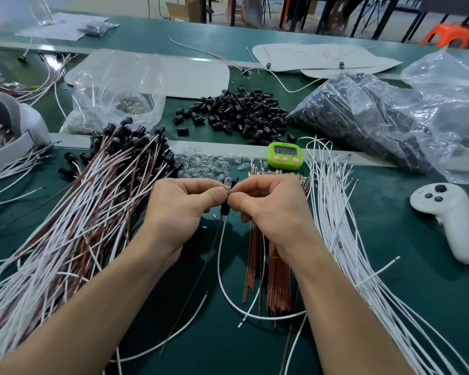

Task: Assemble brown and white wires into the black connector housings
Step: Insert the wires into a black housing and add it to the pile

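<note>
The left hand (179, 207) and right hand (266, 204) are pinching a wired black housing (224, 210); next, its clear bulb (227, 182) likely needs pressing straight home.

Upright black connector housing (224, 209), one brown wire (205, 255) and one white wire (218, 261) down from its base

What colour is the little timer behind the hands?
The timer is bright green with three pink buttons; the head view shows it.

Green timer (285, 155) mid-table; white controller (450, 220) right; clear bulbs (209, 161), probably, beside timer.
</note>
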Motion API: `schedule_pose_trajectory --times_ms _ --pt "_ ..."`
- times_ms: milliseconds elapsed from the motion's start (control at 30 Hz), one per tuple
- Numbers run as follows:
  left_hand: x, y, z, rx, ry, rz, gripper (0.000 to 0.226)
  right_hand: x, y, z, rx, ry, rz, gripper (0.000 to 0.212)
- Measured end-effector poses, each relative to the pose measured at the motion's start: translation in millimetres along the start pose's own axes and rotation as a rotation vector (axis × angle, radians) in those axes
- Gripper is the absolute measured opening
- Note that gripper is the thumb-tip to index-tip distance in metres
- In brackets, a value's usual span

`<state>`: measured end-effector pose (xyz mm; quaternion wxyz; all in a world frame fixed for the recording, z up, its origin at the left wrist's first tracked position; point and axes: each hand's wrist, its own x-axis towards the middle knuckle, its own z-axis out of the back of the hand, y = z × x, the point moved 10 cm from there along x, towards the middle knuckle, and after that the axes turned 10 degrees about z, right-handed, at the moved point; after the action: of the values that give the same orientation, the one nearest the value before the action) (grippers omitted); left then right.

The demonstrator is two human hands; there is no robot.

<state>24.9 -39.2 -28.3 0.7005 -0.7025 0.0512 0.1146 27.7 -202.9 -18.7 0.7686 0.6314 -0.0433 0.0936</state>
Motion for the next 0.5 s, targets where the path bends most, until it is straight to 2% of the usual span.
schedule_pose_trajectory --times_ms 200,233,300,367,500 --pt "-1.6 -3.1 5.5 -0.024 -0.073 -0.031 0.020 -2.2 0.5 2.4 0.028 -0.003 -0.040 0.005" --pt "-1.2 -2.3 6.7 -0.043 -0.081 -0.023 0.019 -2.9 0.3 -0.2 0.032 0.047 -0.065 0.004" --pt "-0.3 0.6 8.9 -0.112 -0.082 0.014 0.016 -6.5 -0.3 -9.7 0.006 0.182 -0.117 0.016" --pt "-0.2 2.3 11.0 -0.187 -0.080 0.045 0.012 -10.2 -0.1 -17.3 -0.107 0.277 -0.130 0.025" --pt "-0.2 1.8 10.7 -0.249 -0.076 0.053 0.015 -16.4 -0.1 -29.4 -0.257 0.373 -0.113 0.017"
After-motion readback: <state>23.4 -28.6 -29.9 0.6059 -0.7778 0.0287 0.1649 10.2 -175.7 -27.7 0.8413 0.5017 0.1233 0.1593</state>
